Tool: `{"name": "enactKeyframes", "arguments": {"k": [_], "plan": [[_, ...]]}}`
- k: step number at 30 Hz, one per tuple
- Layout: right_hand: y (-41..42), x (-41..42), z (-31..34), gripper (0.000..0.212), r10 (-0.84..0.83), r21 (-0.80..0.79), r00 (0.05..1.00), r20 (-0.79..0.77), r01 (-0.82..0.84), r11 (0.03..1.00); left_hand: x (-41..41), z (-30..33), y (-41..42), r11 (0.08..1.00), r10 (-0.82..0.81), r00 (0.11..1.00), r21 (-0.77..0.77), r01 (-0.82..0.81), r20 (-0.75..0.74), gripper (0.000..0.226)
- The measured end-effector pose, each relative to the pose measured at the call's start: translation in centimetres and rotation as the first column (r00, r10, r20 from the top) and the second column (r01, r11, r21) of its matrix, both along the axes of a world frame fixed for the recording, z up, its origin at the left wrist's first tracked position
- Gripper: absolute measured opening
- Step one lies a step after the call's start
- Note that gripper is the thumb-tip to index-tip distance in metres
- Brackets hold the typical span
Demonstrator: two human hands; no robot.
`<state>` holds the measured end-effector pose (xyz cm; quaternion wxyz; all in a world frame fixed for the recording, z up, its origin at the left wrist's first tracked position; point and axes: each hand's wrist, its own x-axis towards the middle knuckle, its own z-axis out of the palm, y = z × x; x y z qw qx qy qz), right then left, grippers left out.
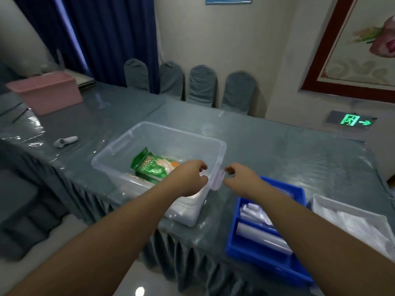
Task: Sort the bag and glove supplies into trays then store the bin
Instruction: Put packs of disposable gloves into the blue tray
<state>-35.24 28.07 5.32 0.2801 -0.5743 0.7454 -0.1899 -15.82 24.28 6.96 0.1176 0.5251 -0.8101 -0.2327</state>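
A clear plastic bin (119,153) stands on the grey-covered table and holds green printed packets (154,166). My left hand (189,177) reaches over the bin's near right rim, fingers curled by the white latch (218,178); whether it grips anything I cannot tell. My right hand (237,176) hovers just right of that latch, fingers curled, with nothing visible in it. A blue tray (235,248) at the table's front holds white rolls and folded clear bags. A white tray (320,201) to its right holds clear plastic items.
A pink bin (46,95) stands at the far left of the table, with a small white tool (65,141) lying nearer. Several covered chairs (202,86) line the far wall. The table's front edge with its pleated skirt (181,253) runs below my arms.
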Motion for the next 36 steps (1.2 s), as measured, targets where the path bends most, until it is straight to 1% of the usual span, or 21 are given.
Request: {"name": "enactKeyframes", "arguments": {"k": [4,7,13,18,22,25,28,30,36], "plan": [[-2.0,4.4,0.7,0.051,0.083,-0.02,0.997,0.012,-0.082,0.996,4.8,0.0,-1.2,0.995,0.095,0.995,0.013,-0.095,-0.006,0.043],[-3.8,6.8,0.6,0.051,0.138,-0.021,0.99,-0.024,-0.139,0.99,7.5,-0.4,-2.3,0.989,0.146,0.989,0.026,-0.146,0.004,0.045],[-8.1,9.8,-0.8,0.048,0.204,0.016,0.978,-0.044,-0.203,0.979,10.2,-1.8,-6.2,0.978,0.2,0.975,0.04,-0.204,0.102,0.047],[-12.4,10.2,-1.8,0.049,0.215,0.084,0.973,0.086,-0.222,0.971,10.3,-2.5,-10.2,0.976,0.191,0.965,0.072,-0.207,0.18,0.049],[-16.0,9.9,-2.4,0.047,0.192,0.134,0.968,0.16,-0.214,0.968,10.2,-3.4,-13.6,0.971,0.203,0.948,0.077,-0.228,0.247,0.049],[-18.2,9.7,-3.2,0.044,0.151,0.187,0.963,0.225,-0.195,0.963,10.3,-4.8,-15.6,0.96,0.215,0.939,0.117,-0.254,0.268,0.048],[-19.9,9.5,-4.6,0.049,0.118,0.227,0.965,0.236,-0.173,0.958,10.5,-6.1,-17.1,0.953,0.202,0.931,0.16,-0.259,0.303,0.049],[-20.7,9.5,-5.5,0.049,0.091,0.26,0.964,0.249,-0.157,0.953,10.6,-6.8,-18.3,0.953,0.18,0.927,0.176,-0.248,0.33,0.051],[-23.2,10.7,-8.1,0.024,-0.01,0.338,0.969,0.249,-0.077,0.938,11.5,-9.1,-22.9,0.953,0.093,0.913,0.229,-0.197,0.397,0.051]]}}
